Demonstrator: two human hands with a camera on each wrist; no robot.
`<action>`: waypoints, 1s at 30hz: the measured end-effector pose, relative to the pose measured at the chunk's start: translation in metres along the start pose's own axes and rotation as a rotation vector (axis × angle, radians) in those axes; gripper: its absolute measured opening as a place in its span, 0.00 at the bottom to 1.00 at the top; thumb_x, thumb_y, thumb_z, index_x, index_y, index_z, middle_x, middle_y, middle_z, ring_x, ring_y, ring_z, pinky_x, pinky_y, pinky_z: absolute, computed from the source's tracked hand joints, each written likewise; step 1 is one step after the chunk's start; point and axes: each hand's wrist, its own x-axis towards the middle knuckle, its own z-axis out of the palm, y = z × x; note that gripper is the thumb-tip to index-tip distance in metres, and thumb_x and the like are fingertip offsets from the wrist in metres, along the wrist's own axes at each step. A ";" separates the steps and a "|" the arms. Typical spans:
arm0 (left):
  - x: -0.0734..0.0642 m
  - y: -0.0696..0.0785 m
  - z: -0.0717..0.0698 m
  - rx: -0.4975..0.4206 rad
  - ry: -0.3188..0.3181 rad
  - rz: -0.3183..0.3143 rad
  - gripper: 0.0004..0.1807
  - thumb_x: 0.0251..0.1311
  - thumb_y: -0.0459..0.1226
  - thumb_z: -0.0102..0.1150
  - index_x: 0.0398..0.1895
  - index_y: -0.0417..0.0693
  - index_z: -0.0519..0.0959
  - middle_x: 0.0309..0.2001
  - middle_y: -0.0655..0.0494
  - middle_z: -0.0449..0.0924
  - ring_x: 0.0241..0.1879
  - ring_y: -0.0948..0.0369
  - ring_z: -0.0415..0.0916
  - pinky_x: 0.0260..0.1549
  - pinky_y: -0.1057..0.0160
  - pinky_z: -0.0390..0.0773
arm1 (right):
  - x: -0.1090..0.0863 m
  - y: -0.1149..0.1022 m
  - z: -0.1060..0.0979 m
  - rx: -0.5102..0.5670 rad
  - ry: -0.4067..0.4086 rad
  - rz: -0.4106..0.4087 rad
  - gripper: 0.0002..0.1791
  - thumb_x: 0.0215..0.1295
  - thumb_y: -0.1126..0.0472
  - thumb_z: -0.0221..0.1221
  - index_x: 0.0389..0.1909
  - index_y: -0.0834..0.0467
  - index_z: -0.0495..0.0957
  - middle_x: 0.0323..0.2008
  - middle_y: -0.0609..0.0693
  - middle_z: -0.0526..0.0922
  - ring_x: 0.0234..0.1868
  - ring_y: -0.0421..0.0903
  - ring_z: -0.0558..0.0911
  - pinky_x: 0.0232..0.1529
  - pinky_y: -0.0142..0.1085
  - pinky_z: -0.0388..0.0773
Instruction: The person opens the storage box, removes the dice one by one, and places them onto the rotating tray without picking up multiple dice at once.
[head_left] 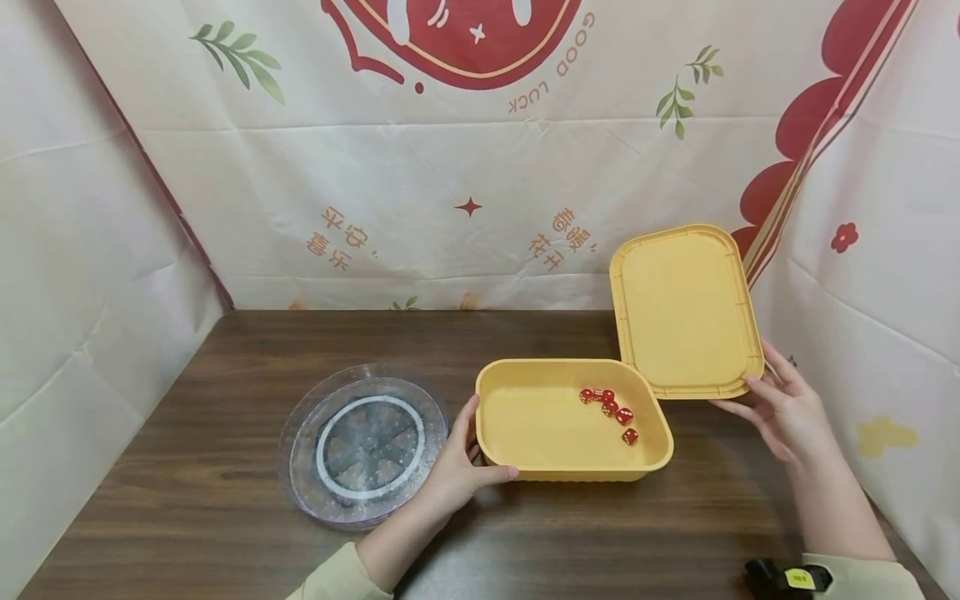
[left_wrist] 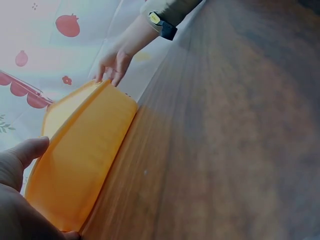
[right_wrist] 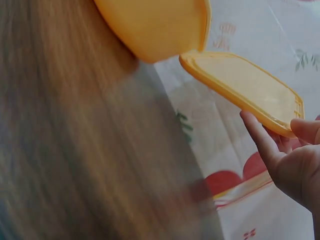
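A yellow plastic box (head_left: 525, 417) stands on the table with its open top up. Several red dice (head_left: 609, 408) lie in its right half. My left hand (head_left: 453, 471) grips the box's left end, thumb along the front rim and fingers round the side. In the left wrist view the long outer wall of the box (left_wrist: 87, 155) faces me. My right hand (head_left: 791, 412) pinches the near right corner of the yellow lid (head_left: 686, 312), thumb on the upper face. The lid is tilted up behind the box's right end, its lower left corner overlapping the box's rim in the head view.
Left of the box, a clear round plastic dish (head_left: 360, 504) with a pale ring sits on the dark wooden table (head_left: 225, 433), close to my left forearm. Printed cloth (head_left: 420, 167) hangs behind the table and along both sides.
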 end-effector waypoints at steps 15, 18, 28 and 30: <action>-0.001 -0.001 -0.001 0.004 -0.004 0.001 0.60 0.43 0.27 0.75 0.76 0.44 0.45 0.72 0.38 0.49 0.71 0.48 0.48 0.67 0.47 0.49 | -0.010 0.002 -0.057 0.155 -0.061 0.182 0.33 0.73 0.77 0.26 0.70 0.52 0.63 0.58 0.55 0.75 0.54 0.58 0.77 0.45 0.60 0.75; 0.000 -0.001 -0.001 0.003 -0.006 0.006 0.60 0.43 0.27 0.75 0.76 0.44 0.44 0.72 0.38 0.50 0.71 0.48 0.49 0.67 0.48 0.49 | -0.011 0.001 -0.064 0.186 -0.076 0.217 0.32 0.73 0.77 0.25 0.69 0.53 0.64 0.58 0.56 0.75 0.55 0.58 0.76 0.47 0.60 0.74; 0.000 -0.002 -0.001 0.021 0.002 0.007 0.60 0.43 0.28 0.75 0.76 0.45 0.45 0.72 0.38 0.49 0.71 0.48 0.48 0.67 0.47 0.49 | -0.015 0.000 -0.078 0.295 -0.134 0.332 0.33 0.73 0.75 0.21 0.65 0.56 0.68 0.57 0.60 0.74 0.58 0.59 0.74 0.54 0.60 0.70; 0.000 -0.002 -0.001 0.021 0.002 0.008 0.60 0.42 0.28 0.75 0.76 0.45 0.45 0.72 0.38 0.49 0.71 0.48 0.48 0.67 0.47 0.49 | -0.016 0.000 -0.080 0.317 -0.130 0.358 0.32 0.73 0.75 0.21 0.64 0.58 0.70 0.57 0.61 0.75 0.58 0.59 0.74 0.54 0.59 0.69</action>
